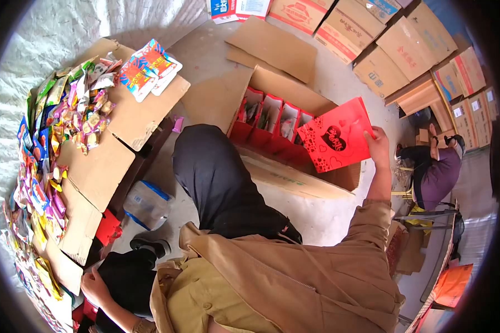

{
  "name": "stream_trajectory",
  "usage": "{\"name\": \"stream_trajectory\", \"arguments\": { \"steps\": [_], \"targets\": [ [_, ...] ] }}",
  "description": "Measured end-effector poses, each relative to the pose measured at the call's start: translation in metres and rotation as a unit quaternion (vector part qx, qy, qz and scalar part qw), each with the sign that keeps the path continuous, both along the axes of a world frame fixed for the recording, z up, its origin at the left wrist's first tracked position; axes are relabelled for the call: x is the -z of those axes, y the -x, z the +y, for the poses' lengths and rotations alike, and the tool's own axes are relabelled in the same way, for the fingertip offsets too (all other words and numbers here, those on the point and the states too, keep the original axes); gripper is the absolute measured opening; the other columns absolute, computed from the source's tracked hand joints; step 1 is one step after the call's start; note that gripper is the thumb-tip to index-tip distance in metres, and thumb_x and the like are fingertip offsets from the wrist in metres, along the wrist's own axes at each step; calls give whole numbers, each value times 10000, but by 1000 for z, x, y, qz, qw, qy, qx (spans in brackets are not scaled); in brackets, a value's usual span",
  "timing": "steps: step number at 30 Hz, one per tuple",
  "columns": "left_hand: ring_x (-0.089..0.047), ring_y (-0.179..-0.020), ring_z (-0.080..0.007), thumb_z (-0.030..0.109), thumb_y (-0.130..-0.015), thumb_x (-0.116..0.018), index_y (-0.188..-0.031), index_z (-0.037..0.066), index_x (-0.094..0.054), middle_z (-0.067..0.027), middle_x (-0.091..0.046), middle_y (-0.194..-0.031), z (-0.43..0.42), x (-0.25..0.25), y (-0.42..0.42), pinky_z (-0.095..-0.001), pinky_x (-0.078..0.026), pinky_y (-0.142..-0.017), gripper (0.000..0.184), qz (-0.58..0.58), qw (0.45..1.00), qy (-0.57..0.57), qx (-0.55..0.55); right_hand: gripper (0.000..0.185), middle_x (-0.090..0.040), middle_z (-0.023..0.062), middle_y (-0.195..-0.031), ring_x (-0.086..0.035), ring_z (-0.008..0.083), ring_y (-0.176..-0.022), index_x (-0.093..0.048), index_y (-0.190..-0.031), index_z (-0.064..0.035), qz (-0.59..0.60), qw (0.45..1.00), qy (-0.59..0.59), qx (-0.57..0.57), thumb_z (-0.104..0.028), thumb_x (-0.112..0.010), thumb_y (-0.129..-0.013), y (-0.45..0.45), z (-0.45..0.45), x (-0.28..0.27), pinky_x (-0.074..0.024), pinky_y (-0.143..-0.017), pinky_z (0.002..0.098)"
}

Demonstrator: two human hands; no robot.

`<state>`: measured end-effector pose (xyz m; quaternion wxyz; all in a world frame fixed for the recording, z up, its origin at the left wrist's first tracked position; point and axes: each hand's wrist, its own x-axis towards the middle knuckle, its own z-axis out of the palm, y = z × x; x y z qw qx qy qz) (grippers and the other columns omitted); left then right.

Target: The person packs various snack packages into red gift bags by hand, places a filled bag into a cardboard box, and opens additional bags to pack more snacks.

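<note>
My right hand (pixel 378 145) grips the edge of a flat red paper gift bag (pixel 339 135), printed with hearts and a dark heart with lettering. The bag is held over the right end of an open cardboard box (pixel 294 178). Inside that box several red gift bags (pixel 272 114) stand in a row, with wrapped items showing at their tops. At lower left, my left hand (pixel 94 286) lies on my dark trouser leg beside the cardboard-covered table edge, fingers partly visible and apparently loose. No object shows in it.
Many wrapped snacks (pixel 89 114) cover the cardboard-topped table (pixel 97 169) at left, with colourful printed packets (pixel 150 69) at its far end. A clear plastic pack (pixel 148 205) lies on the floor. Stacked cartons (pixel 411 47) stand at back right; another person (pixel 439 172) sits there.
</note>
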<state>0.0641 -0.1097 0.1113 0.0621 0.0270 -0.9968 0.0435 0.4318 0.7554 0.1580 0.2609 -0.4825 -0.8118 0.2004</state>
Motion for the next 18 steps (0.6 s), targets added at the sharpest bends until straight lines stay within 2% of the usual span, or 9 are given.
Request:
{"name": "stream_trajectory", "arguments": {
  "steps": [1, 2, 4, 5, 7, 11, 14, 16, 18],
  "targets": [
    [-614, -832, -382, 351, -1001, -659, -761, -19, -644, -175, -611, -808, 4, -1, 1, -513, -476, -804, 441, -1, 1000, 1, 1, 195, -684, 132, -1194, -681, 268, -1051, -762, -1049, 36, 22, 997, 55, 49, -123, -743, -936, -8, 1, 6, -523, -939, 356],
    [-612, -831, -382, 352, -1002, -659, -763, -19, -645, -176, -612, -809, 7, -1, 1, -512, -476, -803, 442, -2, 1000, 8, 0, 195, -684, 132, -1194, -681, 268, -1051, -762, -1049, 36, 20, 997, 56, 50, -123, -743, -936, -15, 1, 15, -523, -939, 356],
    [-611, -830, -382, 353, -1003, -658, -764, -19, -645, -176, -612, -809, 13, -1, 2, -512, -477, -802, 443, -3, 1000, 15, -2, 211, -664, 101, -1205, -663, 234, -1077, -743, -1082, 54, 20, 995, 91, -34, -112, -735, -950, -24, 1, 26, -516, -947, 334],
    [-611, -831, -381, 353, -1004, -659, -766, -19, -647, -176, -614, -813, 15, 1, 3, -510, -478, -802, 441, 4, 1000, 8, 10, 211, -664, 101, -1205, -663, 234, -1077, -743, -1082, 54, 19, 995, 92, -35, -112, -735, -950, -19, -1, 23, -516, -947, 334],
    [-612, -832, -379, 353, -1005, -660, -768, -18, -648, -176, -616, -817, 21, 1, 6, -508, -479, -803, 440, 12, 1000, 4, 21, 215, -644, 95, -1215, -638, 221, -1116, -737, -1075, 64, -41, 987, 114, -102, -112, -737, -951, -6, -10, 19, -505, -963, 319],
    [-617, -848, -374, 352, -1005, -664, -777, -12, -655, -172, -622, -827, 29, 1, 10, -508, -483, -811, 430, 2, 1000, 18, 18, 208, -636, 111, -1224, -616, 218, -1153, -743, -1058, 52, -23, 980, 142, -136, -120, -742, -941, 18, -6, 22, -494, -977, 318],
    [-619, -858, -374, 356, -1006, -663, -782, -10, -659, -171, -626, -834, 35, 0, 9, -508, -486, -817, 430, 0, 1000, 22, 17, 234, -641, 142, -1247, -618, 259, -1169, -754, -1034, 38, -49, 968, 137, -205, -171, -758, -928, 49, -7, 38, -493, -988, 347],
    [-620, -862, -375, 359, -1006, -661, -783, -10, -661, -171, -627, -838, 35, -1, 8, -508, -487, -820, 432, -4, 1000, 23, 10, 250, -647, 149, -1293, -609, 291, -1215, -754, -1008, 40, -72, 943, 99, -309, -193, -766, -918, 77, -16, 57, -485, -1027, 388],
    [-621, -862, -374, 363, -1007, -659, -773, -9, -649, -169, -626, -841, 30, 3, 7, -506, -487, -820, 439, 14, 999, 34, 15, 264, -635, 203, -1325, -600, 336, -1233, -747, -915, 39, -121, 931, 29, -344, -223, -777, -911, 106, -33, 72, -484, -1031, 419]
  ]
}}
